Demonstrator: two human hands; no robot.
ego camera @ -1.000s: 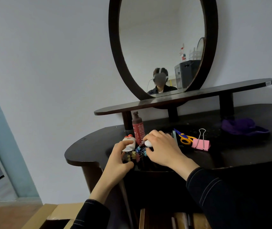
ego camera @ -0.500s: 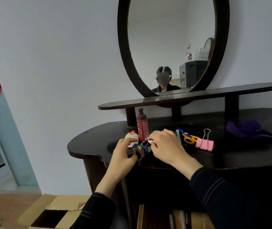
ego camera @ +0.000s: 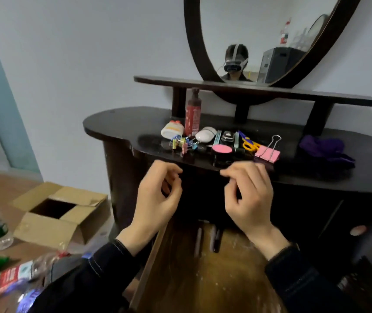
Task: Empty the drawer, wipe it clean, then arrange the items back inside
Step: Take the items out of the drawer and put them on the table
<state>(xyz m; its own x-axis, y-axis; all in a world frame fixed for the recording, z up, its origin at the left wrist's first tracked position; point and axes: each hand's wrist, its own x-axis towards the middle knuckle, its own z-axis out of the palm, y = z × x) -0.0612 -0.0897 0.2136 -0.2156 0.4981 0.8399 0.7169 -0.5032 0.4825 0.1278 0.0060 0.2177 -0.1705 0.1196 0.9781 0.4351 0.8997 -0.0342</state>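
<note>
Head view: your left hand (ego camera: 158, 196) and right hand (ego camera: 249, 197) have left the clips (ego camera: 184, 144).
Both, loosely curled and empty, hover above the drawer (ego camera: 203, 281); pens (ego camera: 216, 239) remain inside.

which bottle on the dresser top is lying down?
The white bottle, on its side left of the red bottle, which stands upright.

On the dark tabletop (ego camera: 121, 123) I see an upright red bottle (ego camera: 193, 118), a white bottle (ego camera: 172, 130) on its side, small binder clips (ego camera: 184, 143), a pink-lidded jar (ego camera: 222, 152), scissors (ego camera: 249, 143) and a pink binder clip (ego camera: 267, 153). A purple cloth (ego camera: 325, 150) lies apart, rightward.
</note>
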